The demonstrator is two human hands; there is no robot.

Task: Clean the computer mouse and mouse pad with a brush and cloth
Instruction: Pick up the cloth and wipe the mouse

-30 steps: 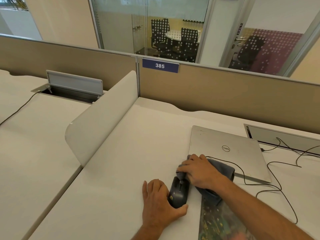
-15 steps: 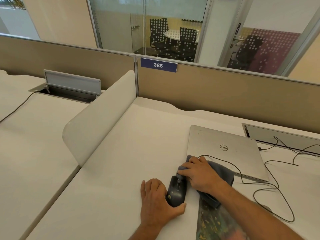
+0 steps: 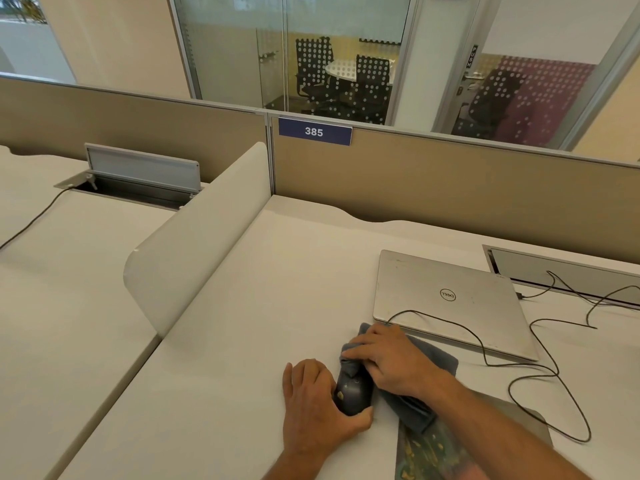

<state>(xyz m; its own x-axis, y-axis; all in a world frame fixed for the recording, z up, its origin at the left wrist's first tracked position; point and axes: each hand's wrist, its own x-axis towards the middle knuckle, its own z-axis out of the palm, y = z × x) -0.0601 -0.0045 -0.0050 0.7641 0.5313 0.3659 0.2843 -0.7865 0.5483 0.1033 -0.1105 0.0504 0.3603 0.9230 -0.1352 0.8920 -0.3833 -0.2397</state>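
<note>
Gripping a grey cloth, the right hand pressed its bunched end onto the front of the mouse, fingers curled over the fabric. The left hand lay flat on the desk against the mouse's left side, fingers straight, thumb hooked round the rear of the mouse. The mouse sat on the desk just left of the patterned pad, whose far corner the cloth overlapped. A closed silver laptop lay beyond the hands, with a dark cable looping across its lid and over the desk to the right. A white divider stood to the left.
</note>
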